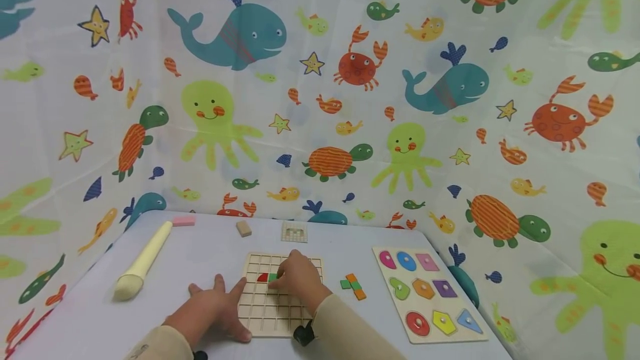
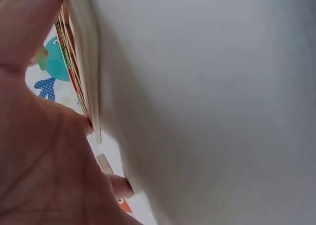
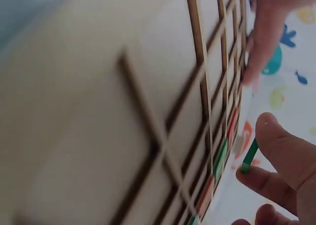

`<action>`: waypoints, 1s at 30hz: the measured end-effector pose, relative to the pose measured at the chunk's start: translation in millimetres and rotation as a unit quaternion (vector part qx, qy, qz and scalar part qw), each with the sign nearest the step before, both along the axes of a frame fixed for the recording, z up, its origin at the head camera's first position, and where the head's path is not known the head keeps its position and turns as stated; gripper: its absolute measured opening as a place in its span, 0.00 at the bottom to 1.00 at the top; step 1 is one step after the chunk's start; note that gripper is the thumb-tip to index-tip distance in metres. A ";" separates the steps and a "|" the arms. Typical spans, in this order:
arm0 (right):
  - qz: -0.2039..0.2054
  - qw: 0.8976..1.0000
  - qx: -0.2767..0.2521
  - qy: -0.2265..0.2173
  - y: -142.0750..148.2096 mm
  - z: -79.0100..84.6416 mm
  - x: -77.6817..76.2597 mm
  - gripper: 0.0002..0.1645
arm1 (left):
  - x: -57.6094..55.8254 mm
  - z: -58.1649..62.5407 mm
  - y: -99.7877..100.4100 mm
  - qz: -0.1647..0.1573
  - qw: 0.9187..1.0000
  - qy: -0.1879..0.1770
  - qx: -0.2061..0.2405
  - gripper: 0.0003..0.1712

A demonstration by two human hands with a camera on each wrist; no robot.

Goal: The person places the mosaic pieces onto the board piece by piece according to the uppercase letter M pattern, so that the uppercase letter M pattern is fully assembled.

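A light wooden grid board (image 1: 255, 318) lies in front of me. My left hand (image 1: 215, 307) rests at its left side with fingers spread, thumb by the near corner and a fingertip touching the edge. Over the middle of the grid, my right hand (image 1: 302, 279) pinches a thin green tile (image 3: 250, 156) between thumb and finger. A red piece (image 1: 262, 278) with a curved side and a green tile (image 1: 272, 276) sit in cells beside that hand. The right wrist view also shows an orange tile (image 3: 204, 195) in the grid. My right hand hides part of the board.
Loose orange and green tiles (image 1: 352, 278) lie right of the grid, then a knobbed shape puzzle (image 1: 427, 304). Behind stand a pattern card (image 1: 294, 232), a small wooden block (image 1: 244, 229) and a pink block (image 1: 184, 221). A pale yellow cone (image 1: 150, 254) lies at left.
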State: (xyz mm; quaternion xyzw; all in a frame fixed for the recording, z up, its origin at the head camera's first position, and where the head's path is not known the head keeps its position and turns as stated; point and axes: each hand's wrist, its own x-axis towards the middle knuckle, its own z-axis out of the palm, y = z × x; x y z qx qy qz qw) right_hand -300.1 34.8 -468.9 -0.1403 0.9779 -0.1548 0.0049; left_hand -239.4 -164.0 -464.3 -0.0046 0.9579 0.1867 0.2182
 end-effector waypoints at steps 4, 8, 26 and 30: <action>0.011 0.999 0.036 0.018 -16.5 -5.3 2.6 0.22 | 1.2 -0.5 1.2 -0.005 1.000 0.011 -0.008 0.78; 0.009 0.998 0.056 0.023 -28.8 -5.7 4.7 0.24 | 1.2 -1.2 2.4 -0.007 1.000 0.016 -0.012 0.78; -0.012 0.996 0.086 0.015 -38.4 -5.3 7.3 0.10 | -4.1 -0.5 3.9 0.024 1.000 -0.005 0.005 0.80; -0.001 0.997 0.060 0.043 -39.8 -2.6 20.5 0.12 | -1.9 -1.5 1.1 0.012 1.000 0.000 -0.004 0.80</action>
